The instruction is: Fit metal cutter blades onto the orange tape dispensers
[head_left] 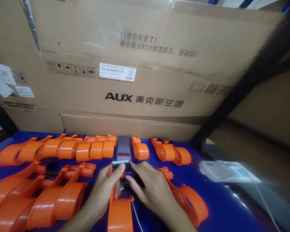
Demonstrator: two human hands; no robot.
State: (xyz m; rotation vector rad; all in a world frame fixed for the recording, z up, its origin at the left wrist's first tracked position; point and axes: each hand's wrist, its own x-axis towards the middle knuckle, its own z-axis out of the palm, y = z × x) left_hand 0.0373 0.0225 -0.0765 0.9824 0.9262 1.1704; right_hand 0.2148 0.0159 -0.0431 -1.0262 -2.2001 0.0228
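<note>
1. The orange dispenser [120, 214] lies at the near edge of the blue bench [227, 206], in the middle of the view, with its long body pointing away from the person.
2. At its far end sits a dark part [120, 165], which looks like metal.
3. The left hand [105, 190] comes from the lower left and meets the dispenser at this far end. Its fingers [120, 168] are curled and pinch the dark part, with one tip on its top edge.
4. The right hand [151, 188] comes from the lower right. Its fingers [137, 175] lie close together across the dark middle of the dispenser and touch it. I cannot tell if they close under it.
5. So the dispenser is between the two hands, and its orange body sticks out below the fingers toward the person.
6. Just behind the dark part stands a small blurred device [123, 148].
7. A row of orange shells [62, 148] lies at the back of the bench, and a larger group of shells [38, 196] lies to the left of the left hand.
8. One more shell [190, 203] lies just beside the right hand, on its right.
9. A clear plastic packet [222, 170] lies well apart on the right.
10. Large cardboard boxes [135, 80] stand behind the bench.
</note>
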